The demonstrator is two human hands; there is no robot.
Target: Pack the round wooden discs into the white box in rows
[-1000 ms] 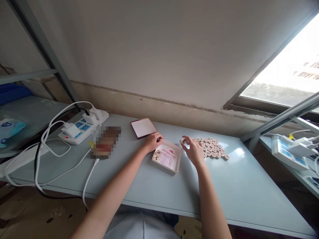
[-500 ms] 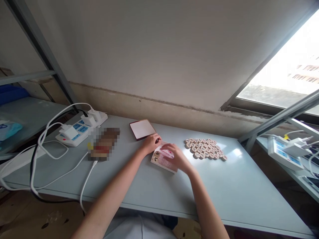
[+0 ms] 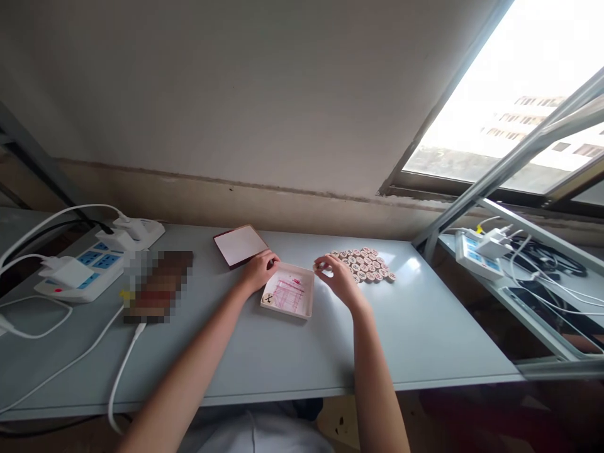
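Tabletop (image 3: pixel 415 327), pale and broad, is marked by a patch of glare at the right. At the left end a power strip (image 3: pixel 106 260) is crowded with plugs. Over on the right a cluster of printed discs (image 3: pixel 370 265) is laid flat, packed close. A shallow lid (image 3: pixel 240 244) is set farther back, left of centre, and nearer the person the open box (image 3: pixel 285 313) is seen. The box's far left corner is met by the left hand (image 3: pixel 258 272), its fingers curled; whether anything is gripped there cannot be told. Between box and cluster, the right hand (image 3: pixel 336 277) is closed in a fingertip pinch, and by the look of it a small disc (image 3: pixel 317 267) is held! That rim is best pinched lightly, the disc kept level, and the neighbouring rows left unbumped. One last disc (image 3: pixel 267 298) is spotted inside the box's near left corner.
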